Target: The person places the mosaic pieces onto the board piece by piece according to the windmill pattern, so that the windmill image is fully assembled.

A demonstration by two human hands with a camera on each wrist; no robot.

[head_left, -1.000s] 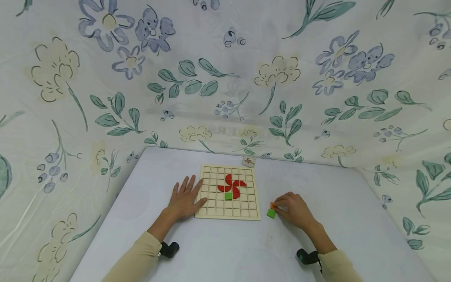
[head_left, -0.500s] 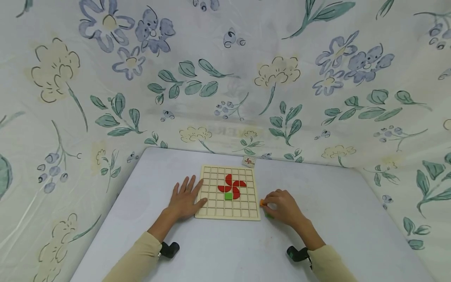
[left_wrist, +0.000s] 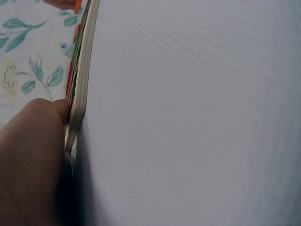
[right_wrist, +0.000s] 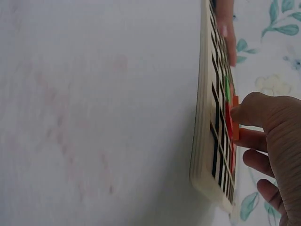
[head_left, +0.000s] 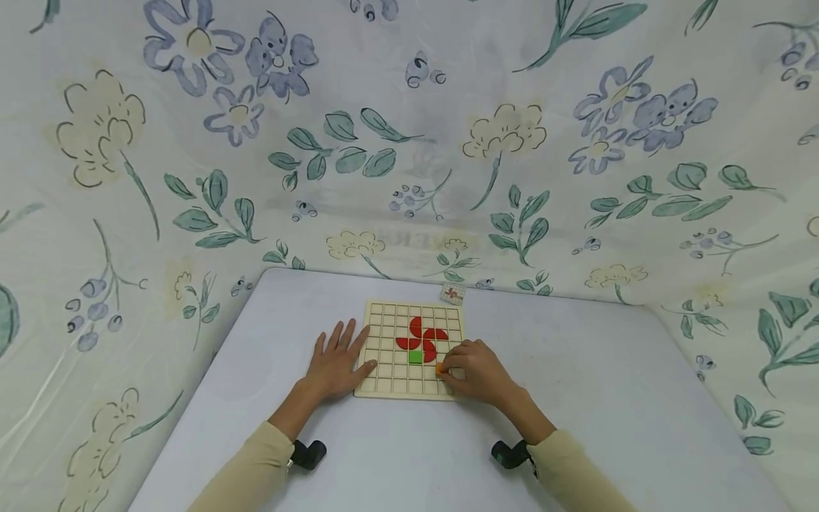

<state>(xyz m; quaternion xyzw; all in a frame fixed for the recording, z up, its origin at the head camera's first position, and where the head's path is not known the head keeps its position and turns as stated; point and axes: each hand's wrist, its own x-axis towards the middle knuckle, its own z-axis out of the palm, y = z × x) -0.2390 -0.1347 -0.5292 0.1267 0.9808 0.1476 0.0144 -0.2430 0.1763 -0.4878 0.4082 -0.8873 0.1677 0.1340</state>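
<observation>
A pale wooden grid board [head_left: 391, 387] lies on the table with several red rounded pieces [head_left: 407, 343] set in a pinwheel. A green square tile [head_left: 416, 357] sits in a cell just below them. My left hand [head_left: 333, 365] rests spread at the board's left side, thumb and fingertips on its edge. Between thumb and fingers, my right hand [head_left: 476, 371] pinches a flat orange tile [head_left: 439, 369] over the lower right cells. The right wrist view shows that orange tile [right_wrist: 236, 134] on edge, close over the grid.
A small card [head_left: 453, 294] printed with a red pattern stands behind the board, near the table's back edge. Flowered cloth [head_left: 409, 156] hangs behind the white table [head_left: 409, 455]. Black wrist cameras [head_left: 510, 455] hang from both wrists.
My right hand has carried the orange tile left from the table beside the board to above it. The loose green tile at the right is now hidden behind that hand. My left hand stays put.
</observation>
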